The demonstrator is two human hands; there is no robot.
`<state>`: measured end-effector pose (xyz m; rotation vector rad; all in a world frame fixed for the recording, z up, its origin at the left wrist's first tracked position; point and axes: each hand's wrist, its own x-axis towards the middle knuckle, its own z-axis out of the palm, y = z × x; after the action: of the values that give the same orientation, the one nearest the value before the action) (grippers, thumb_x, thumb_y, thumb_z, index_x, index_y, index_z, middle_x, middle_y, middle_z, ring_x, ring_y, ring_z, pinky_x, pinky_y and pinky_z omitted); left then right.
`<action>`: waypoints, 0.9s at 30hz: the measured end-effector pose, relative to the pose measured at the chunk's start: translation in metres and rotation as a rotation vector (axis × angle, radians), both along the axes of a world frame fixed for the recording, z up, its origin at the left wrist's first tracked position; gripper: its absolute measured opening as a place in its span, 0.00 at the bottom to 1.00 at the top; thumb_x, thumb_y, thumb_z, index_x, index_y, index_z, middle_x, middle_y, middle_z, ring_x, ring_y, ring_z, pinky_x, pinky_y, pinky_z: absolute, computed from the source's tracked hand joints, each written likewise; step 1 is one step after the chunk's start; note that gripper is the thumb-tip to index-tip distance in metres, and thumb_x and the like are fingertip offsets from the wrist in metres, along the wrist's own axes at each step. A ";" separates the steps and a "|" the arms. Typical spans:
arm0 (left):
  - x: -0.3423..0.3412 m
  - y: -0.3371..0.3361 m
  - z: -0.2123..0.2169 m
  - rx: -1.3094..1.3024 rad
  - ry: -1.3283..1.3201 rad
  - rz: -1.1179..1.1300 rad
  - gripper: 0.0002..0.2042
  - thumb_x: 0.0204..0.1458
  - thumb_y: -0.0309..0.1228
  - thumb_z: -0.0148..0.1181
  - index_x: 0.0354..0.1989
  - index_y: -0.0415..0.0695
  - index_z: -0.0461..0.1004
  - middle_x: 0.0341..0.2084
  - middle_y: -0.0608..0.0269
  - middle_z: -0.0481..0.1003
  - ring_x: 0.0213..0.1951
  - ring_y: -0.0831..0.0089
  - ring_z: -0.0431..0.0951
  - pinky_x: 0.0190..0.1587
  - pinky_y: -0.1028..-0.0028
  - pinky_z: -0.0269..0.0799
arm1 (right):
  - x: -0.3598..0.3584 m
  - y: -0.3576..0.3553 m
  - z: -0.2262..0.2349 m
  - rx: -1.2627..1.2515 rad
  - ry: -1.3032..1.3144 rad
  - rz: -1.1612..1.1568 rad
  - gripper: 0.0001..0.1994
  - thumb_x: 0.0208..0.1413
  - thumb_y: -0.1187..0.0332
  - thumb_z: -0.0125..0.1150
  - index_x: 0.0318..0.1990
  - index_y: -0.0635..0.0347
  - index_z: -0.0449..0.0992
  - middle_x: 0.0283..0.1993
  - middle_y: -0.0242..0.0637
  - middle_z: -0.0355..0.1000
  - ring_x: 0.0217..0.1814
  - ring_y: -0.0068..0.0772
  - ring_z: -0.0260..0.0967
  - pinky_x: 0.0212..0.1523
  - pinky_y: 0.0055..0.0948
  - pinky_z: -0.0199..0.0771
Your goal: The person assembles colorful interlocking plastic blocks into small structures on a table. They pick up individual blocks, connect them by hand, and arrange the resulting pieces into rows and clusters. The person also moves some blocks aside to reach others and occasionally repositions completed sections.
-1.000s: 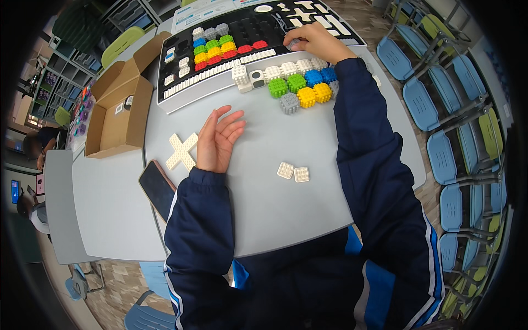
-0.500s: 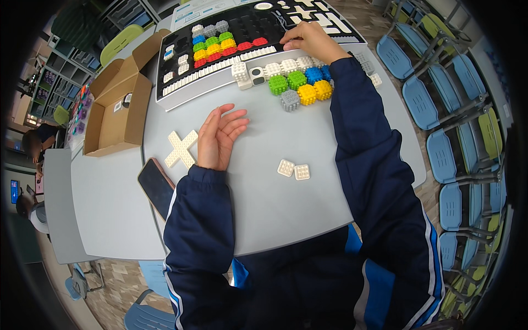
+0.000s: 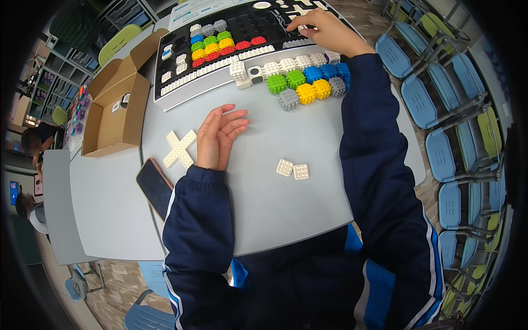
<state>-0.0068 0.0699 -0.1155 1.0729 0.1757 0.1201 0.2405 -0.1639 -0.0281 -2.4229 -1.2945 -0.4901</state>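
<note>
My left hand (image 3: 218, 140) rests on the table with its palm turned up, fingers loosely curled but apart and nothing in them. Beside it lies a white studded X-shaped plate (image 3: 179, 148). My right hand (image 3: 324, 30) is over the black kit tray (image 3: 247, 30), near the white connector pieces (image 3: 308, 11) and a row of grey pieces (image 3: 297, 43). Its index finger and thumb are apart and I see nothing between them. In front of the tray stand studded building cubes: green (image 3: 277, 83), blue (image 3: 312, 75), yellow (image 3: 306, 93) and grey (image 3: 288, 99). Two small white square plates (image 3: 292, 169) lie nearer to me.
A phone (image 3: 155, 187) lies by my left forearm. An open cardboard box (image 3: 118, 118) is at the left. White cubes (image 3: 239, 74) stand against the tray's front wall. Blue chairs (image 3: 423, 110) are stacked right of the table. Other people are far left.
My right hand has moved right and slightly away from me over the tray, with its index finger more stretched. More blue and grey cubes show beneath the sleeve. My left hand stays put.
</note>
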 end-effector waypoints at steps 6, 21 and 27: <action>0.003 -0.002 0.000 -0.005 -0.005 -0.014 0.17 0.66 0.36 0.46 0.54 0.34 0.66 0.45 0.44 0.76 0.41 0.66 0.79 0.47 0.71 0.76 | -0.099 0.001 0.053 -0.078 0.337 0.223 0.16 0.53 0.65 0.66 0.49 0.55 0.78 0.36 0.40 0.77 0.38 0.40 0.73 0.40 0.35 0.73; 0.000 0.001 -0.005 0.009 -0.011 -0.007 0.14 0.64 0.31 0.47 0.54 0.35 0.68 0.45 0.47 0.76 0.41 0.68 0.79 0.48 0.72 0.74 | -0.195 -0.002 0.005 -0.536 0.384 0.408 0.15 0.51 0.72 0.58 0.47 0.64 0.66 0.33 0.49 0.75 0.34 0.53 0.75 0.35 0.42 0.76; 0.002 -0.002 -0.003 0.018 -0.007 -0.014 0.14 0.64 0.30 0.47 0.53 0.35 0.68 0.45 0.48 0.76 0.41 0.69 0.79 0.48 0.72 0.74 | -0.204 0.010 -0.011 -0.386 0.338 0.483 0.11 0.49 0.71 0.60 0.40 0.62 0.72 0.29 0.46 0.74 0.32 0.51 0.76 0.32 0.43 0.76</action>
<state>-0.0052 0.0681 -0.1182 1.0911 0.1613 0.1128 0.0369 -0.1536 -0.0394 -2.2109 -1.8559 0.3125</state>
